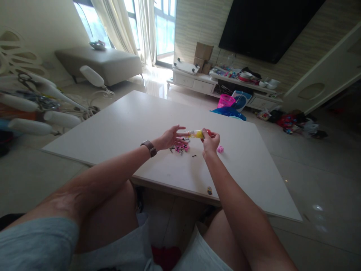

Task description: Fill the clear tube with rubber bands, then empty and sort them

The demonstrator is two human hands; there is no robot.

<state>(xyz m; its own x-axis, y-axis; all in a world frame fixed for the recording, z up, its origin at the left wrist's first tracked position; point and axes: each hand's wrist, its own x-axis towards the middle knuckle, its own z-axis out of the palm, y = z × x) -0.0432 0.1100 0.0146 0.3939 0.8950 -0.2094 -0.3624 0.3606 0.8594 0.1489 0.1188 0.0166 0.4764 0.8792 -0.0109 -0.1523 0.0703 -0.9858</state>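
My right hand [211, 143] is closed around the red and yellow end of a clear plastic tube [194, 133] held above the white table. Fingers stretched and spread, my left hand [169, 139] is at the tube's other end. One of its fingertips meets that end; whether it goes inside is too small to tell. Below lies a pile of small pink and black pieces [179, 149], partly hidden by my left hand. A single small black piece [194, 156] rests apart from the pile. Just right of my right hand sits a small pink object [220, 149].
The white table [245, 162] has a small yellow and blue figure [209, 191] near its front edge. Beyond it stand a pink basket [226, 101] and a low cabinet [194, 84]. A lamp with several white shades [62, 119] is close to the table's left side.
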